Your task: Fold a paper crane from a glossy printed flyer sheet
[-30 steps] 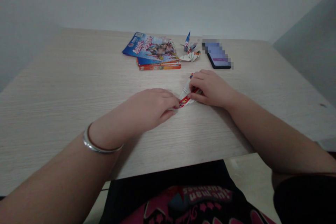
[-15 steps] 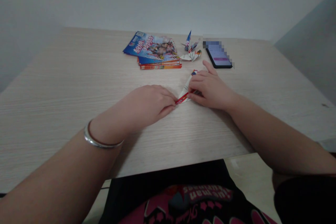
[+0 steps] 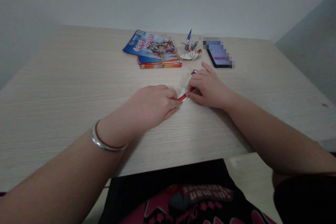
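Note:
A small folded piece of printed paper (image 3: 187, 89), white with red and blue, lies on the light wooden table (image 3: 78, 87) between my hands. My left hand (image 3: 153, 104) is curled, its fingertips pinching the paper's near red corner. A silver bangle (image 3: 101, 142) circles that wrist. My right hand (image 3: 208, 87) rests on the paper's far side with its fingers bent and pressed down on it, the index finger stretched forward. Most of the paper is hidden under the two hands.
A stack of colourful booklets (image 3: 153, 49) lies at the back of the table. A finished folded paper bird (image 3: 191, 49) stands beside it, and a dark phone (image 3: 219, 56) with a lit screen lies to its right. The table's front edge runs just above my lap.
The paper has been pressed flatter and narrower between my hands. My left hand slid slightly right onto its red corner, and my right index finger stretched forward.

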{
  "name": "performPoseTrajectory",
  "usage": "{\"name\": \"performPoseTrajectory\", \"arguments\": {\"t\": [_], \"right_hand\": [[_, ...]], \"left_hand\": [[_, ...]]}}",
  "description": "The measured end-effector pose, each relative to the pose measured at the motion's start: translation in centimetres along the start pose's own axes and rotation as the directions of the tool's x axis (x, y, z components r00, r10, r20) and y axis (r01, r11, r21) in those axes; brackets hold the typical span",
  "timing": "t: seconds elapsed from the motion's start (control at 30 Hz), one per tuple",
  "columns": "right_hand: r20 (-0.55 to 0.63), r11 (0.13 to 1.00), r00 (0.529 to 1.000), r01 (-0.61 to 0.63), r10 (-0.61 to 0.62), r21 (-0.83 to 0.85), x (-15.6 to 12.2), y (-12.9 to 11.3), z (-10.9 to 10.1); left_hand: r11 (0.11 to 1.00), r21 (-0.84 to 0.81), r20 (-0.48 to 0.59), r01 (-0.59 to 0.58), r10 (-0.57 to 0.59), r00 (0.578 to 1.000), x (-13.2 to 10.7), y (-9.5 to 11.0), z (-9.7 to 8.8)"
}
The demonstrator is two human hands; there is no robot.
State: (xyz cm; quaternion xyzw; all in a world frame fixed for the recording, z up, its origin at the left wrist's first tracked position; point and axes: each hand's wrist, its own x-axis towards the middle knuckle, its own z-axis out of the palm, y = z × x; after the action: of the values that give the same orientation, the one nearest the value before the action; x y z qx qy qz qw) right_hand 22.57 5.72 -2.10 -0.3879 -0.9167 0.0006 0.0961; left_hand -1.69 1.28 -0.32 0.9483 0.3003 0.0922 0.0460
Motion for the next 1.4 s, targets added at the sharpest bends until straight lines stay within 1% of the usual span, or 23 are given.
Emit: {"name": "performPoseTrajectory", "arguments": {"t": [0.1, 0.27, 0.4, 0.6, 0.8, 0.93, 1.07, 1.17, 1.27, 1.4], "right_hand": [[-0.009, 1.0, 1.0, -0.028, 0.028, -0.004, 0.1, -0.2, 0.0], [-0.019, 0.999, 0.999, -0.043, 0.043, 0.008, 0.2, -0.2, 0.1], [-0.021, 0.999, 0.999, -0.036, 0.036, 0.02, 0.3, -0.1, 0.2], [-0.029, 0.999, 0.999, -0.04, 0.041, 0.01, 0.3, -0.2, 0.4], [0.0, 0.999, 0.999, -0.051, 0.051, 0.007, 0.5, -0.3, 0.3], [0.001, 0.998, 0.998, -0.056, 0.056, 0.01, 0.5, -0.3, 0.2], [-0.016, 0.998, 0.998, -0.058, 0.058, 0.009, 0.4, -0.1, 0.4], [-0.024, 0.998, 0.998, -0.053, 0.054, 0.019, 0.4, 0.0, 0.5], [-0.018, 0.999, 0.999, -0.049, 0.05, 0.022, 0.3, 0.0, 0.3], [0.007, 0.999, 0.999, -0.039, 0.039, 0.019, 0.2, -0.1, 0.0]], "left_hand": [[1.0, 0.021, 0.042, 0.011, -0.012, 0.999, 0.1, 0.0, 0.0], [0.995, 0.088, 0.089, -0.035, 0.027, 0.996, 0.2, -0.1, -0.1], [0.995, 0.097, 0.065, -0.03, 0.023, 0.998, 0.2, -0.1, -0.1], [0.991, 0.127, 0.073, -0.043, 0.034, 0.997, 0.2, 0.0, -0.1], [0.987, 0.156, 0.1, -0.036, 0.02, 0.995, 0.1, 0.1, -0.2], [0.98, 0.2, 0.08, 0.0, -0.017, 0.997, 0.3, 0.6, -0.5], [0.973, 0.228, 0.121, 0.026, -0.055, 0.991, 0.3, 0.8, -1.1], [0.979, 0.202, 0.118, 0.004, -0.028, 0.993, -0.2, 0.1, -1.2], [0.993, 0.118, 0.112, -0.002, -0.011, 0.994, -0.5, -0.9, -1.0], [0.995, 0.046, 0.077, 0.085, -0.088, 0.993, -0.3, -1.5, -0.7]]}}
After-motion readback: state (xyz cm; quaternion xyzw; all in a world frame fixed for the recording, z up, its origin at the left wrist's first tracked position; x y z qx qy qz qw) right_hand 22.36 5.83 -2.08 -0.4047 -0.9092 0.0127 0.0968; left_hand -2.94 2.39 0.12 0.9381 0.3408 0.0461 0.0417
